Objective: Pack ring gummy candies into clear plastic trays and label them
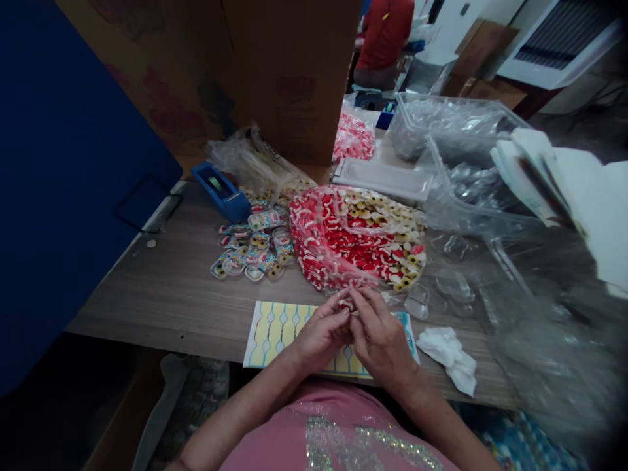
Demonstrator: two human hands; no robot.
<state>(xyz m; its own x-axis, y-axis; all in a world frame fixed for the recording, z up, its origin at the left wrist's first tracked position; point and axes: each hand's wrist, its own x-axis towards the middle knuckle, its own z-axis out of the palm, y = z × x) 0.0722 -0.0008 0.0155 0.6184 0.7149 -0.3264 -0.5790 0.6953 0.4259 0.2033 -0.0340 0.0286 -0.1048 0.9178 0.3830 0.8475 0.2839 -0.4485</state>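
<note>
Head view: left hand (324,330) and right hand (380,337) meet at lower centre, fingertips pinched together on a small packet (347,305), mostly hidden, held over the yellow sticker sheet (275,327) at the table's (176,294) near edge. The bag of red-and-white pieces (358,239) lies just beyond, within reach. Finished packets (252,248) sit centre left. Bare table remains lower left; clear plastic crowds the right.

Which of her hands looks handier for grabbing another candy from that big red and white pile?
Probably the right hand. It sits nearer the bag of candies, fingertips almost at its edge. The left hand lies farther back over the sticker sheet. Both pinch one small piece together.
</note>
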